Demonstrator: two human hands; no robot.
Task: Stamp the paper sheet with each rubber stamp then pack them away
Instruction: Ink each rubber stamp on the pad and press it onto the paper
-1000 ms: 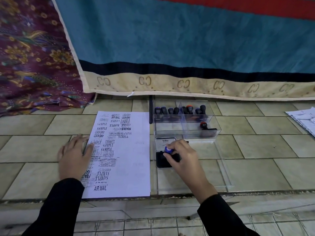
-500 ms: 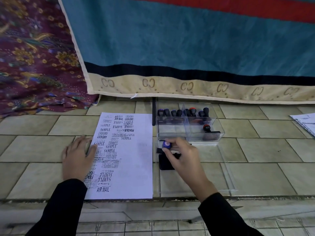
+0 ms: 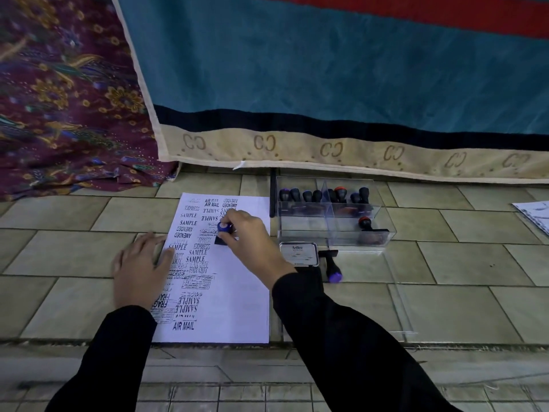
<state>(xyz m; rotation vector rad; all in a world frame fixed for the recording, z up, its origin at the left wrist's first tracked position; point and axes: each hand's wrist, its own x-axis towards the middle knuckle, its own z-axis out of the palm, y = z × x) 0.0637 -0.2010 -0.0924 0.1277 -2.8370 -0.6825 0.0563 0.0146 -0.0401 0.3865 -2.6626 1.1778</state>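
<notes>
Tiled surface [image 3: 475,263], paper sheet [image 3: 237,307], teal cloth [image 3: 326,69]

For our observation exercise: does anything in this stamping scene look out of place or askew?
Yes. One purple-capped stamp lies on its side beside the ink pad, outside the clear box where most others stand upright.

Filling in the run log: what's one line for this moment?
right hand: presses blue-topped stamp on paper sheet | left hand: rests on sheet edge
</notes>
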